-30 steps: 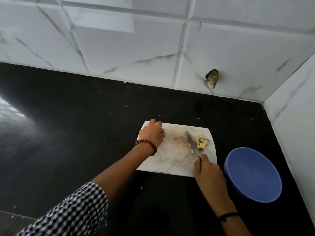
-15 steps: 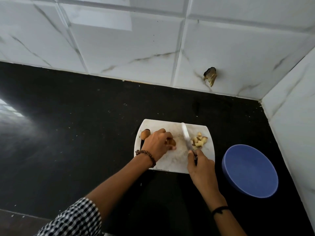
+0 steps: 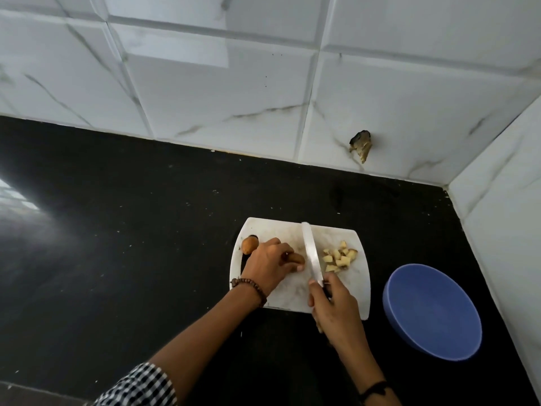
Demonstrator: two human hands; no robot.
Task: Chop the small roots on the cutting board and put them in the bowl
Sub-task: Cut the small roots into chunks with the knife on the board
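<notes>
left hand [image 3: 270, 266]: pinching root [image 3: 295, 258] mid cutting board [image 3: 281, 294]
right hand [image 3: 333, 303]: gripping knife [image 3: 311, 253], blade between root and chopped pieces [image 3: 339, 257]
second root [image 3: 249, 245]: board's left edge
blue bowl [image 3: 433, 312]: right of board, apart

Brown root [image 3: 295, 257] on white cutting board [image 3: 288, 295], pale chopped pieces [image 3: 339, 258], blue bowl [image 3: 433, 313] beside

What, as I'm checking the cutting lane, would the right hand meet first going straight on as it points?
Probably nothing nearby: the right hand points along its knife, between the held root and chopped pieces; beyond lie counter, then tiled wall.
</notes>
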